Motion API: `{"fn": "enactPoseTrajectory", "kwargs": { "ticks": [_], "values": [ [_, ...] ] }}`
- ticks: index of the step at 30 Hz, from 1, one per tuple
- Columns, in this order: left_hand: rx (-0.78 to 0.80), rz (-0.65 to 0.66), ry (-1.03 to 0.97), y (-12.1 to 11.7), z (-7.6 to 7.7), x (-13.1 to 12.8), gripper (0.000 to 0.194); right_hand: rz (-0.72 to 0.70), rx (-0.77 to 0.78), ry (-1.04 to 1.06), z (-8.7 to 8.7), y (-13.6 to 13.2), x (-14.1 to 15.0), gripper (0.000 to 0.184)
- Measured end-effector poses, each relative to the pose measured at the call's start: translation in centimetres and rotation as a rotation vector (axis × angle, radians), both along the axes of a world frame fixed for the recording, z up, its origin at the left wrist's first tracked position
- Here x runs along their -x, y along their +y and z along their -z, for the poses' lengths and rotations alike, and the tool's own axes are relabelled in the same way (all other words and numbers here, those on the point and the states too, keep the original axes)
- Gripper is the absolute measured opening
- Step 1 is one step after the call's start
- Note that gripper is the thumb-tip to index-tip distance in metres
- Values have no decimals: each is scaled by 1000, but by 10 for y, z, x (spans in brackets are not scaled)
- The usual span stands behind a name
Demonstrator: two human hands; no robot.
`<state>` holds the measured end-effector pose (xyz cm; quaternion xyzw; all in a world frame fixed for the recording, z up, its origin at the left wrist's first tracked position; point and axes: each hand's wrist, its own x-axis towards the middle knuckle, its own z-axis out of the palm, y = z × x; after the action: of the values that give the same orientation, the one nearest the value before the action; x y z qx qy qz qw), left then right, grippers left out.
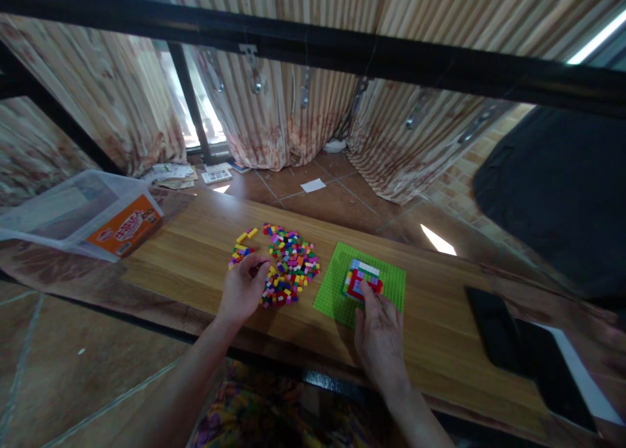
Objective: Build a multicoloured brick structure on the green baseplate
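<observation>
A green baseplate (386, 278) lies on the wooden table (195, 239), with a small multicoloured brick build (360, 278) on it. My right hand (379, 337) rests at the plate's near edge, its fingertips touching the front of the build. A heap of small coloured bricks (291, 262) lies to the left of the plate. My left hand (243, 288) is at the heap's left edge, fingers curled together as in a pinch; what they hold is hidden. A smaller cluster of bricks (242, 246) sits just beyond that hand.
A clear plastic box with an orange label (83, 216) stands at the table's left end. A black phone (493, 334) and a dark tablet (557, 376) lie at the right. Curtains and a tiled floor with papers are beyond the table; a black bar crosses overhead.
</observation>
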<state>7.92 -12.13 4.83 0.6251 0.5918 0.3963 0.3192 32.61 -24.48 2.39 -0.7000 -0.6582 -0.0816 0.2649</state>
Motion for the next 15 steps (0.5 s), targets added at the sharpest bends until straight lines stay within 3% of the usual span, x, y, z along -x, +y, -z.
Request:
{"fn": "enactPoseTrajectory", "kwargs": {
  "ticks": [6,15],
  "values": [
    [10,1,-17,-3,-5,0,19,-73,-54,144,0,2,-9,50],
    [20,2,-29,-3,-4,2,18,9,-61,-47,-1,11,-7,33]
  ]
}}
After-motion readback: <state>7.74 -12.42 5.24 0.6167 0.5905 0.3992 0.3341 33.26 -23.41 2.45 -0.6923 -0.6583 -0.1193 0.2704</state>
